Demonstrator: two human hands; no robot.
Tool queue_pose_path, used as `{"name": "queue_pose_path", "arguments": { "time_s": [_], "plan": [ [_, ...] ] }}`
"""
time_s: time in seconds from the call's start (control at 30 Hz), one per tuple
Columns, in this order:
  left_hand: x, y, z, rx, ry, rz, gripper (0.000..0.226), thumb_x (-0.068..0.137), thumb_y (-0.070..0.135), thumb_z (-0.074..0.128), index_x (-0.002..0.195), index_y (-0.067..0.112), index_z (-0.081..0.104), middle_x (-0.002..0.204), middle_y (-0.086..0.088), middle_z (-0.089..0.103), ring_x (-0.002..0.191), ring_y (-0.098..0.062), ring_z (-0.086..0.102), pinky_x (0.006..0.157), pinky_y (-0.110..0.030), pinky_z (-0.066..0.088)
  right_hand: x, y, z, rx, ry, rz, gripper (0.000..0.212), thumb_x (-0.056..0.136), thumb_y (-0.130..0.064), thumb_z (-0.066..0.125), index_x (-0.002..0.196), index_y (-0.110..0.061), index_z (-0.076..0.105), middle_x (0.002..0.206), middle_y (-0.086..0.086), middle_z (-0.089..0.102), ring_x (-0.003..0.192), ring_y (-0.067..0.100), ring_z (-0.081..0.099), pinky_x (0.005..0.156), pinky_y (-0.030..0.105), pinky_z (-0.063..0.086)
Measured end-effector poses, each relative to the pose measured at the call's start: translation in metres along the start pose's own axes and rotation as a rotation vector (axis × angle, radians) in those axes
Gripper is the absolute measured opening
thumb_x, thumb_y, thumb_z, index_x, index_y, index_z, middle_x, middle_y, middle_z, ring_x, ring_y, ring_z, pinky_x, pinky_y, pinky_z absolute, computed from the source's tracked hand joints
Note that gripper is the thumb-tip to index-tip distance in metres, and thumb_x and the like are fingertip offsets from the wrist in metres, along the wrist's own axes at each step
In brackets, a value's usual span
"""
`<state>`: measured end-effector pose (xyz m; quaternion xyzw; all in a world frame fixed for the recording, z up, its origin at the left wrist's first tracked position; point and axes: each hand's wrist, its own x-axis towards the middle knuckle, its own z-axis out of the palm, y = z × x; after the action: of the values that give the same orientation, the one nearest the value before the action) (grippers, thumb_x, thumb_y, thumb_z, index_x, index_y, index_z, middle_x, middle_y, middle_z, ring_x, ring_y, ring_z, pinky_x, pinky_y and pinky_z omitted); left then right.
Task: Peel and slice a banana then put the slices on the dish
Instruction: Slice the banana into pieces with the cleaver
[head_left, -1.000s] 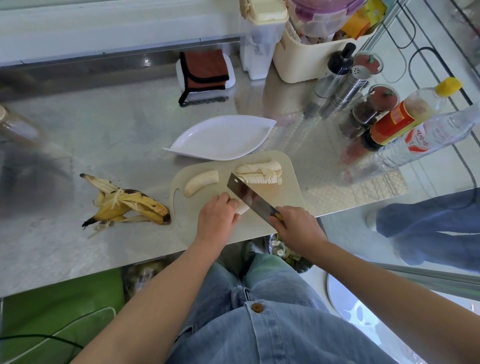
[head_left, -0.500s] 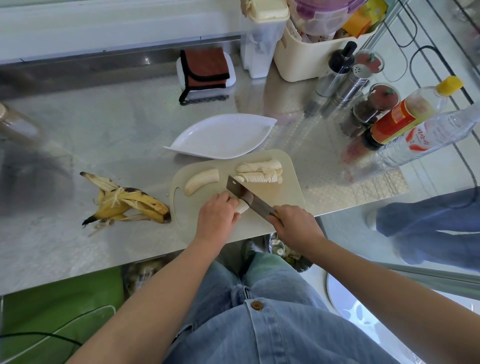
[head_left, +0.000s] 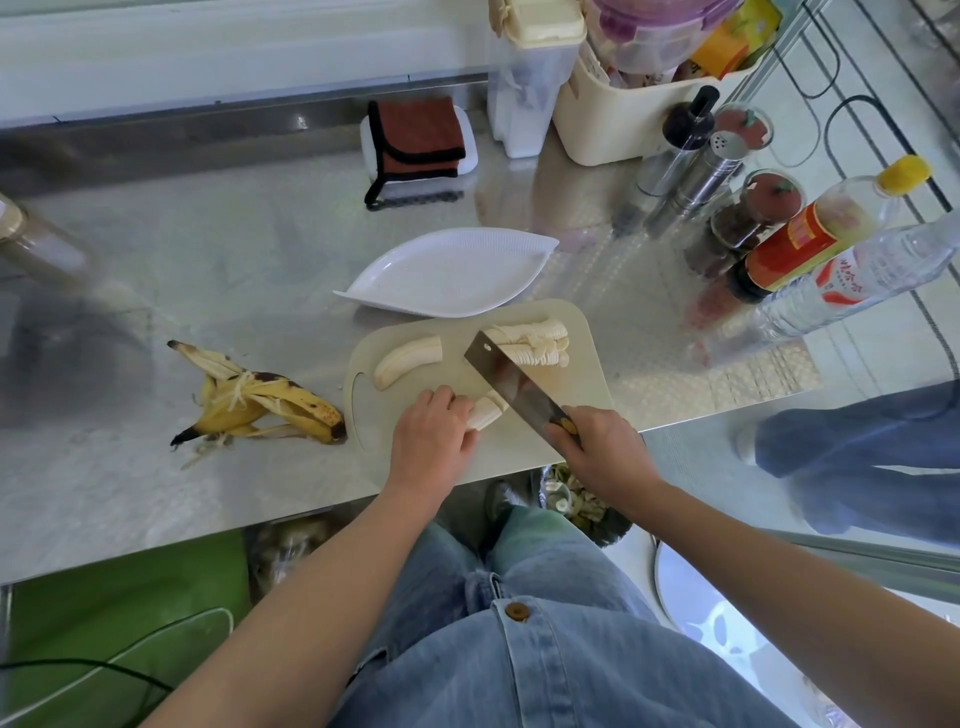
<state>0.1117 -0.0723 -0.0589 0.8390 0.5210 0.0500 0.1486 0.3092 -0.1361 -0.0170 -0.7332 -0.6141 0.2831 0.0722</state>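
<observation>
Left hand curling fingers over peeled banana piece on cutting board, right hand gripping cleaver, blade meeting protruding end, slices lying beyond, white dish waiting behind.

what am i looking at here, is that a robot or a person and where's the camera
No machine here: a person works with two bare hands. The one current picture comes from a camera worn on their head, looking down. On the steel counter lies a cutting board. The left hand holds a piece of peeled banana on it; the right hand has its grip round a knife, blade at that piece's end. Also on the board: another unsliced piece and a pile of slices. Behind it sits a white dish; the peel lies left of the board.
</observation>
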Motion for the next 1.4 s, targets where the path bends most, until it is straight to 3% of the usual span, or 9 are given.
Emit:
{"name": "queue_pose_path", "arguments": {
  "time_s": [0.2,0.7,1.03,1.4],
  "plan": [
    [0.002,0.000,-0.001,-0.010,-0.003,0.000,0.025,0.073,0.023,0.078,0.094,0.013,0.068,0.088,-0.003,0.060,0.078,-0.019,0.055,0.059,-0.029,0.047,0.000,-0.003,0.000,-0.098,-0.058,-0.037,0.029,0.098,-0.033,0.046,0.074,-0.017,0.045,0.069,-0.001,0.050,0.061,0.020,0.049,0.054,0.031,0.038],
    [0.002,0.001,-0.001,-0.015,-0.003,0.004,0.026,0.073,0.023,0.079,0.095,0.013,0.069,0.088,-0.002,0.061,0.077,-0.020,0.055,0.060,-0.030,0.047,0.005,-0.006,0.009,-0.152,-0.108,-0.001,0.025,0.099,-0.033,0.043,0.079,-0.019,0.041,0.074,0.000,0.049,0.065,0.021,0.048,0.051,0.027,0.027],
    [0.004,0.003,-0.002,-0.032,-0.016,0.005,0.025,0.080,0.025,0.073,0.101,0.013,0.067,0.095,-0.002,0.061,0.084,-0.019,0.054,0.067,-0.029,0.046,0.003,-0.004,0.001,-0.095,-0.040,-0.049,0.029,0.098,-0.033,0.046,0.073,-0.018,0.044,0.068,-0.001,0.049,0.059,0.019,0.047,0.053,0.030,0.034],
    [0.003,0.001,0.000,-0.042,0.007,0.003,0.024,0.075,0.021,0.077,0.096,0.013,0.069,0.089,-0.003,0.060,0.080,-0.020,0.055,0.060,-0.028,0.042,0.006,-0.005,0.003,-0.160,-0.062,-0.038,0.028,0.099,-0.034,0.043,0.076,-0.017,0.042,0.073,0.002,0.050,0.065,0.025,0.050,0.056,0.032,0.035]
  ]
}}
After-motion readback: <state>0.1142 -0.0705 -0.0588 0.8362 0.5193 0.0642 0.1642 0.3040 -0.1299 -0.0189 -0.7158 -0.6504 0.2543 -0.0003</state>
